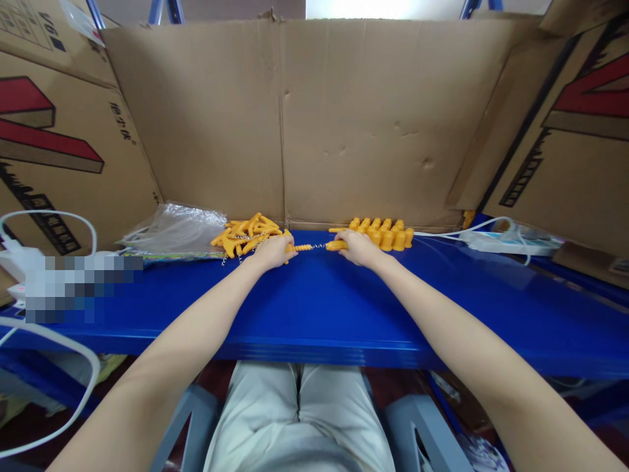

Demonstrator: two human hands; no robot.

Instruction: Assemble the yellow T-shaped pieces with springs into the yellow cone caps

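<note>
In the middle of the blue table, my left hand (276,252) is closed around the handle of a yellow plastic corkscrew (302,248). Its ridged yellow shank and thin metal spiral point to the right. My right hand (360,247) pinches a yellow plastic piece (337,245) at the spiral's tip; whether the spiral enters it I cannot tell. Just behind my left hand lies a loose pile of yellow corkscrew handles (248,229), some with metal spirals showing. Beside my right hand stand several yellow bell-shaped plastic parts (388,237) in rows.
A blue table (319,308) runs across in front of me, with cardboard walls (393,118) behind and at both sides. Clear plastic bags (171,229) lie left of the pile. A white power strip (511,243) with cables is at the right, and a white cable (88,367) loops at left.
</note>
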